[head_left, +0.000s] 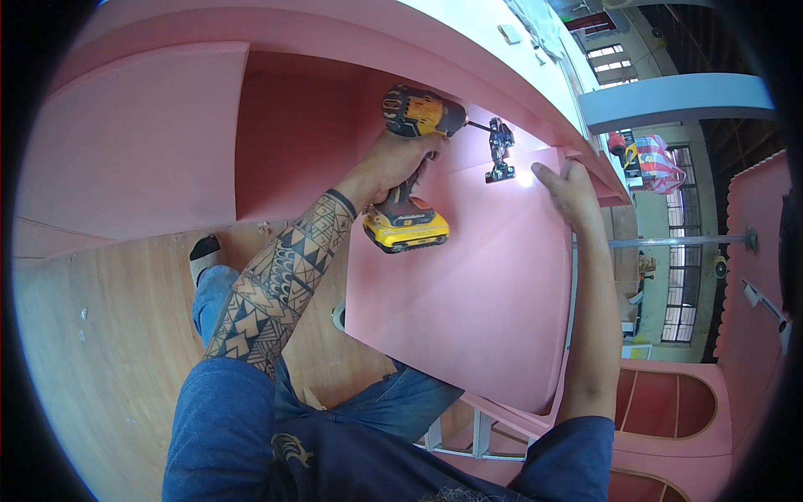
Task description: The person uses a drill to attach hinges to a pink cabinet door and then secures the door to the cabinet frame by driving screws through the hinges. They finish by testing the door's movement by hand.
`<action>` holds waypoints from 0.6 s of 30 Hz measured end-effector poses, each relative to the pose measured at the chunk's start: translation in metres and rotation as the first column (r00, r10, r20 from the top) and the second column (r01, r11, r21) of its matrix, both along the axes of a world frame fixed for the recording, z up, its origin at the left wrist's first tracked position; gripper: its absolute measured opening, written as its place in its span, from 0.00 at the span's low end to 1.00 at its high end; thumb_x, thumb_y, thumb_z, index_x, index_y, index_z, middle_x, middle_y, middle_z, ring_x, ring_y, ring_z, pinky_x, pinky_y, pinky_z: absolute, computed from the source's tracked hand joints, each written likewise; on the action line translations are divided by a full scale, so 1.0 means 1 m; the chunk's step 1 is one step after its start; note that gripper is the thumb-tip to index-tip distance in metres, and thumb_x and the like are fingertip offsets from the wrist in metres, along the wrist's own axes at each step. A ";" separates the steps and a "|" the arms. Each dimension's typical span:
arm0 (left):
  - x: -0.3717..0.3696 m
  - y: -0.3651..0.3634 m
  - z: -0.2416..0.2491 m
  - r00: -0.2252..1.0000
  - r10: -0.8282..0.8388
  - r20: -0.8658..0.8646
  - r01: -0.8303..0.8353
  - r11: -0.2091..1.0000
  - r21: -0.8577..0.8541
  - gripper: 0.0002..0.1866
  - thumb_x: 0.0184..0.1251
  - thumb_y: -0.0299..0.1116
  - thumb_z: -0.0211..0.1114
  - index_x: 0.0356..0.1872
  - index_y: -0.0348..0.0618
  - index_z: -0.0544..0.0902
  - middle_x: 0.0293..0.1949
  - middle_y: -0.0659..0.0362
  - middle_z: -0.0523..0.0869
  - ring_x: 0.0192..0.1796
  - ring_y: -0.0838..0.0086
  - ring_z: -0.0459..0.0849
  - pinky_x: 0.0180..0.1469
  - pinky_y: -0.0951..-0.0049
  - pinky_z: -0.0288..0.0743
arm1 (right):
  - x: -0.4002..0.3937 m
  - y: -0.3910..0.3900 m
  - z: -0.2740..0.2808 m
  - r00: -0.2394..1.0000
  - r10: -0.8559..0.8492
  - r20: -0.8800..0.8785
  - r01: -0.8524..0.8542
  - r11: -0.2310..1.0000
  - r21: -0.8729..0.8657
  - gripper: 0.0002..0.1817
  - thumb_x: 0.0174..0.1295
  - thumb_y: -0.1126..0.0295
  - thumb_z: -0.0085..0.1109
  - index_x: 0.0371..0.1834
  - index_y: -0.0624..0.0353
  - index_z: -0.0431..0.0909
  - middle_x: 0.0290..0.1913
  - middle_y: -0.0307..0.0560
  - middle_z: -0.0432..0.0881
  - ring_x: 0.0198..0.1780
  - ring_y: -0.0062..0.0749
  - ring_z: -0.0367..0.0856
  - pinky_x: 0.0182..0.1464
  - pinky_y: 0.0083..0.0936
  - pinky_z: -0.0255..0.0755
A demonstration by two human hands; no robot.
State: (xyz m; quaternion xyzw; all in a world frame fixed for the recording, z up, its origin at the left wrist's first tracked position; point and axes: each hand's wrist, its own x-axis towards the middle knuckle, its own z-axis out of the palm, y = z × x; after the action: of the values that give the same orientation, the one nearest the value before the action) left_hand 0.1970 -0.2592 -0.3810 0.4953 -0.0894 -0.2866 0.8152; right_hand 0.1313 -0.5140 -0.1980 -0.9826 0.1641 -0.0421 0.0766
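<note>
1 hand [403, 161] grips a drill [421, 113] at a hinge [501, 140].

Yellow-and-black cordless drill [422, 113], battery lowermost, bit pointed at shiny metal hinge [500, 152], hinge against smooth pink panel [468, 284]

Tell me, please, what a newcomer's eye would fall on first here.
Likely the yellow drill in the left hand, upper middle, its bit pointing at a metal hinge. Next, the tattooed left forearm below it, and the pink panel, with the right hand at its upper right corner.
</note>
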 end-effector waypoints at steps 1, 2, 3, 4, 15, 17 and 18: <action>0.000 -0.001 -0.002 0.998 0.003 -0.059 -0.005 0.999 -0.035 0.09 0.72 0.39 0.71 0.40 0.47 0.84 0.26 0.67 0.81 0.23 0.83 0.76 0.28 0.75 0.73 | 0.001 0.002 0.003 0.999 -0.019 -0.028 0.018 0.999 -0.036 0.31 0.63 0.50 0.75 0.32 0.76 0.77 0.29 0.58 0.78 0.34 0.40 0.79 0.44 0.43 0.77; -0.001 -0.002 -0.003 0.993 0.003 -0.119 -0.011 0.998 -0.070 0.09 0.72 0.40 0.71 0.40 0.47 0.83 0.25 0.67 0.80 0.23 0.83 0.76 0.27 0.76 0.73 | 0.002 0.003 0.004 0.998 -0.040 -0.055 0.036 0.997 -0.073 0.31 0.63 0.51 0.75 0.33 0.77 0.78 0.29 0.58 0.78 0.34 0.40 0.80 0.44 0.43 0.77; -0.002 0.000 0.002 0.993 -0.001 -0.118 -0.007 0.998 -0.068 0.09 0.72 0.40 0.71 0.40 0.47 0.83 0.25 0.67 0.80 0.23 0.83 0.76 0.27 0.76 0.73 | 0.002 0.001 0.003 0.998 -0.043 -0.054 0.040 0.997 -0.071 0.31 0.63 0.51 0.75 0.33 0.77 0.78 0.29 0.58 0.78 0.34 0.40 0.80 0.44 0.43 0.77; -0.004 0.004 0.008 0.998 0.012 -0.057 -0.012 1.000 0.006 0.09 0.72 0.40 0.70 0.39 0.47 0.83 0.25 0.67 0.80 0.23 0.83 0.76 0.27 0.76 0.73 | 0.002 -0.001 0.002 0.999 -0.027 -0.040 0.023 0.996 -0.082 0.31 0.63 0.51 0.75 0.34 0.77 0.78 0.29 0.58 0.78 0.34 0.40 0.79 0.44 0.43 0.77; -0.007 0.006 0.012 0.999 0.015 -0.049 -0.016 1.000 -0.009 0.11 0.71 0.40 0.72 0.41 0.44 0.85 0.26 0.66 0.80 0.24 0.82 0.76 0.27 0.76 0.72 | -0.015 0.040 0.024 0.996 -0.069 -0.047 0.056 0.969 -0.241 0.41 0.64 0.45 0.71 0.63 0.77 0.78 0.58 0.79 0.83 0.63 0.66 0.84 0.66 0.52 0.75; -0.005 0.004 0.014 0.999 0.017 -0.043 -0.018 0.999 -0.026 0.12 0.71 0.41 0.72 0.42 0.44 0.85 0.28 0.66 0.82 0.25 0.83 0.77 0.28 0.76 0.73 | -0.030 0.067 0.049 0.999 -0.039 0.000 0.037 0.957 -0.288 0.40 0.65 0.46 0.71 0.63 0.76 0.79 0.56 0.75 0.86 0.60 0.61 0.86 0.63 0.48 0.77; -0.006 0.001 0.011 0.999 0.019 -0.049 -0.021 0.999 -0.041 0.12 0.71 0.41 0.73 0.43 0.44 0.84 0.30 0.65 0.83 0.26 0.83 0.77 0.28 0.76 0.73 | -0.034 0.075 0.058 0.999 -0.006 0.033 0.016 0.942 -0.334 0.38 0.66 0.47 0.71 0.64 0.74 0.80 0.54 0.72 0.88 0.58 0.56 0.89 0.61 0.44 0.80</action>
State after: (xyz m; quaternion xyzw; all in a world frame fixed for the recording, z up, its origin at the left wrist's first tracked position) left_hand 0.1914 -0.2579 -0.3700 0.4722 -0.0708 -0.2886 0.8299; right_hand 0.0973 -0.4388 -0.1397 -0.9796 0.1589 -0.0853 -0.0891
